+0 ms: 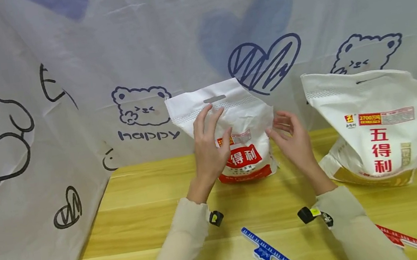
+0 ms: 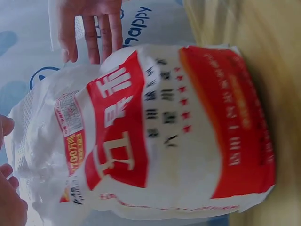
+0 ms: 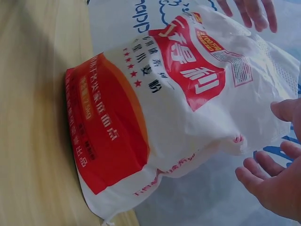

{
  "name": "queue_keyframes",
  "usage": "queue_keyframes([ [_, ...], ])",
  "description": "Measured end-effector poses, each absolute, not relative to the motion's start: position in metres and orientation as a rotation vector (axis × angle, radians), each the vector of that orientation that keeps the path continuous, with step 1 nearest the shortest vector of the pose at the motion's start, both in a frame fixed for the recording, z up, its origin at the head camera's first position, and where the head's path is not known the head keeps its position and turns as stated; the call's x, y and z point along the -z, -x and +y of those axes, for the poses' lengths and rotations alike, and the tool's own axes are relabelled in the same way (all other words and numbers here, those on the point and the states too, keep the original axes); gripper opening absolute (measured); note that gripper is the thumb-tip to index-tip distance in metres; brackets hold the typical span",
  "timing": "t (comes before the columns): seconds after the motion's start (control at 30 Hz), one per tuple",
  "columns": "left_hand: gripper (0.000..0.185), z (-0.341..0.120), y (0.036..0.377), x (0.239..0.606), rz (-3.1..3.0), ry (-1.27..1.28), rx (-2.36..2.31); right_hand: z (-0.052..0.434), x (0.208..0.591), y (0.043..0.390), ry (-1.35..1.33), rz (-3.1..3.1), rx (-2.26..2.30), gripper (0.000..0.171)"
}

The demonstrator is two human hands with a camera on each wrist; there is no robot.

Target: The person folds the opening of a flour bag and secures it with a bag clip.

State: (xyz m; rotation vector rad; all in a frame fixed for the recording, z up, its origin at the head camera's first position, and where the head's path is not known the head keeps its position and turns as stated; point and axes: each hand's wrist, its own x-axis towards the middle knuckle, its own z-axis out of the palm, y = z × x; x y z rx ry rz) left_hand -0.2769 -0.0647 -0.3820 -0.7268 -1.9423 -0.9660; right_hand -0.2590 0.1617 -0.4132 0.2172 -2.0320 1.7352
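Steadying small red flour bag (image 1: pixel 244 142) | left hand (image 1: pixel 211 147) fingers straight against its front | right hand (image 1: pixel 294 142) fingers apart beside bag, not touching | best: support both sides evenly.

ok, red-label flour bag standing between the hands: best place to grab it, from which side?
Probably the flat top flap of the red-label flour bag, near its handle slot, taken from above. The bag stands upright; its full lower body looks too bulky for one hand. The left hand already rests on the front; the right hand hovers beside it.
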Motion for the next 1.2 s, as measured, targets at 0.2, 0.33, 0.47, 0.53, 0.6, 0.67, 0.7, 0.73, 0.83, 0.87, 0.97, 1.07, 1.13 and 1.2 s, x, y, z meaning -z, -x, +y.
queue_keyframes([
  [0.2,0.049,-0.064,0.297,0.357,-1.981,0.757,0.853,0.160,0.403,0.269,-0.201,-2.030,-1.810,0.059],
  [0.33,0.050,-0.063,0.308,0.342,-2.075,0.733,0.779,0.160,0.399,0.274,-0.171,-2.052,-1.848,0.060],
  [0.47,0.057,-0.061,0.318,0.326,-2.176,0.756,0.725,0.157,0.396,0.277,-0.114,-2.073,-1.880,0.061],
  [0.53,0.061,-0.059,0.322,0.319,-2.218,0.773,0.717,0.156,0.395,0.278,-0.084,-2.075,-1.899,0.060],
  [0.6,0.061,-0.058,0.325,0.314,-2.258,0.786,0.710,0.155,0.395,0.279,-0.064,-2.073,-1.913,0.060],
  [0.67,0.060,-0.058,0.327,0.310,-2.283,0.798,0.718,0.155,0.395,0.280,-0.057,-2.075,-1.913,0.059],
  [0.7,0.058,-0.059,0.327,0.308,-2.289,0.806,0.732,0.155,0.395,0.280,-0.059,-2.077,-1.908,0.058],
  [0.73,0.055,-0.060,0.327,0.307,-2.297,0.812,0.743,0.155,0.395,0.281,-0.060,-2.084,-1.904,0.057],
  [0.83,0.048,-0.063,0.327,0.303,-2.295,0.846,0.781,0.155,0.394,0.282,-0.069,-2.099,-1.897,0.053],
  [0.87,0.045,-0.065,0.327,0.301,-2.297,0.859,0.790,0.155,0.394,0.282,-0.072,-2.104,-1.895,0.051],
  [0.97,0.037,-0.070,0.327,0.296,-2.309,0.904,0.790,0.155,0.393,0.281,-0.084,-2.118,-1.880,0.047],
  [1.07,0.028,-0.074,0.327,0.291,-2.326,0.947,0.781,0.156,0.391,0.281,-0.097,-2.138,-1.844,0.043],
  [1.13,0.026,-0.076,0.328,0.290,-2.337,0.967,0.768,0.156,0.391,0.282,-0.106,-2.142,-1.821,0.040],
  [1.2,0.024,-0.077,0.328,0.289,-2.346,0.978,0.750,0.157,0.391,0.282,-0.114,-2.140,-1.804,0.037],
])
